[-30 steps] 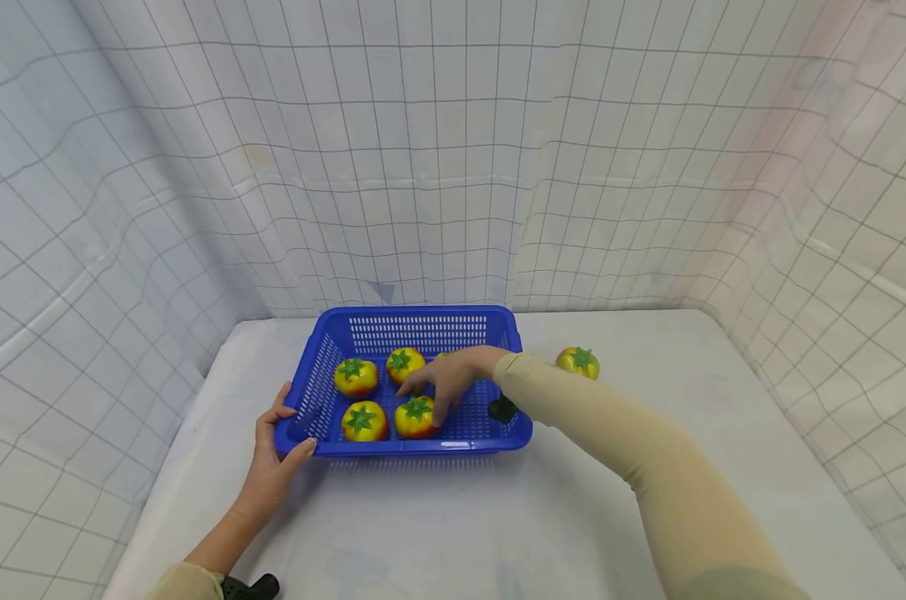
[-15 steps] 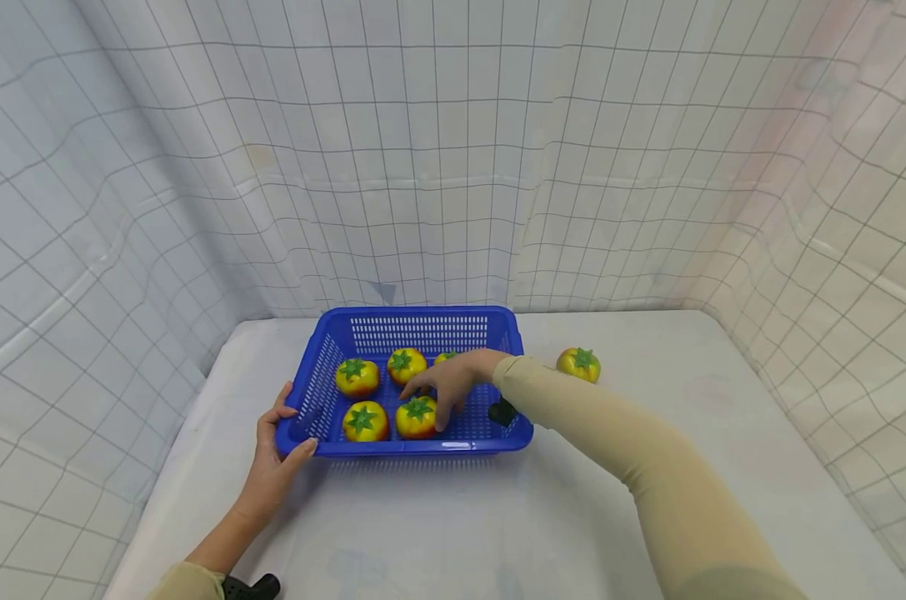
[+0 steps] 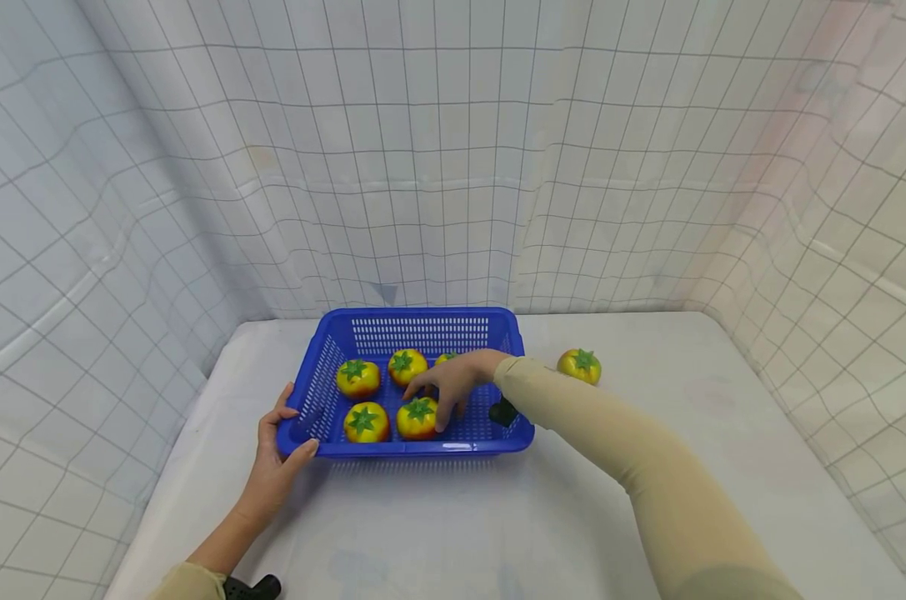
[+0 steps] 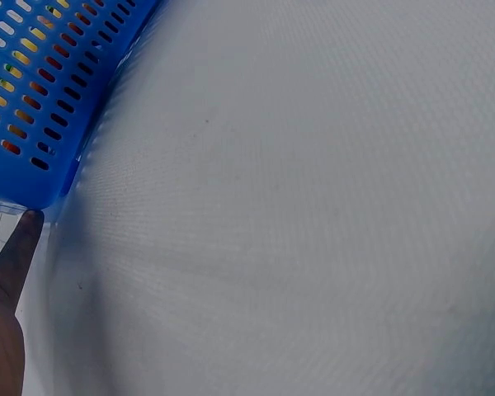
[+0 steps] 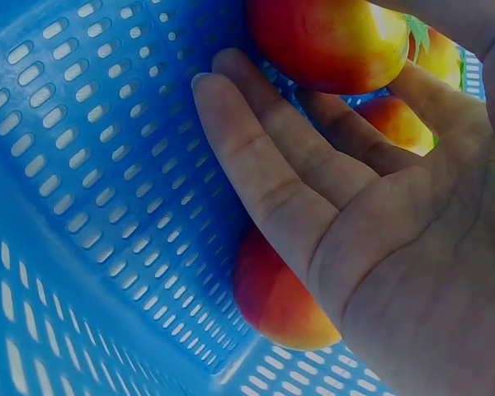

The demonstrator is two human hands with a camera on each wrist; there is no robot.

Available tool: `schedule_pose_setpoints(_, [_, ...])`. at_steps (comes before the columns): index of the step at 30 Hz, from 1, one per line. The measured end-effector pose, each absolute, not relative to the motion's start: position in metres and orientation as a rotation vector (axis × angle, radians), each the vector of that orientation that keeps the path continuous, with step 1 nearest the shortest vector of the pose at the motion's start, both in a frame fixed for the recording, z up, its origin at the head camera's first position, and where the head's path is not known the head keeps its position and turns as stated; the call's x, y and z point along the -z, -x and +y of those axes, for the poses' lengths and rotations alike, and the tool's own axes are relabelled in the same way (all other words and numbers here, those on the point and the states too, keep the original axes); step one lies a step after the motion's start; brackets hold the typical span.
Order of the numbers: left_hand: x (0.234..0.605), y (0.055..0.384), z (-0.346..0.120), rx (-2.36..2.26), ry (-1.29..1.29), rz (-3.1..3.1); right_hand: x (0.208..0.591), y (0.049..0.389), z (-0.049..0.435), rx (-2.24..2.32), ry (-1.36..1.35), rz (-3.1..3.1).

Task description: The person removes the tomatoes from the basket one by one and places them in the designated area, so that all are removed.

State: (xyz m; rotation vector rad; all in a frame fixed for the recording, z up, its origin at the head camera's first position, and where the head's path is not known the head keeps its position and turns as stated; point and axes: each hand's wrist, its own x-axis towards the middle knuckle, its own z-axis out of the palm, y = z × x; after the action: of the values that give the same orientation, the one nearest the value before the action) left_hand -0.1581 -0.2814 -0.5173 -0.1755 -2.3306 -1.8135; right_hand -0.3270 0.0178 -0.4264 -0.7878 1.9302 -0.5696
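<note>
A blue perforated plastic basket [image 3: 422, 447] sits on the table, holding several yellow-red tomatoes with green star-shaped tops. My left hand [image 3: 267, 475] holds the basket's front left corner, thumb on the front rim and fingers along the left side. Inside the basket, my right hand [image 3: 453, 385] has its thumb and fingers around the front middle tomato [image 3: 417, 419]. The right wrist view shows this tomato [image 5: 330, 41] beside the fingers, with another tomato [image 5: 280, 297] behind the hand. A tomato [image 3: 447, 358] farther back is partly hidden by my right hand.
One more tomato [image 3: 580, 365] lies on the white table [image 3: 693, 433], right of the basket. Three tomatoes, at front left [image 3: 366, 422], back left [image 3: 358, 379] and back middle [image 3: 407, 367], stand in the basket. White gridded curtains [image 3: 437, 167] enclose the table's back and sides.
</note>
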Motion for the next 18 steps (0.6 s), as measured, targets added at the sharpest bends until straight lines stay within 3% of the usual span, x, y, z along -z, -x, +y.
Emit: schedule_pose_setpoints(18, [0.5163, 0.1581, -0.2803, 1.834, 0.175, -2.319, 0.4289, 0.3235, 0.0202, 0.641, 0.725, 1.866])
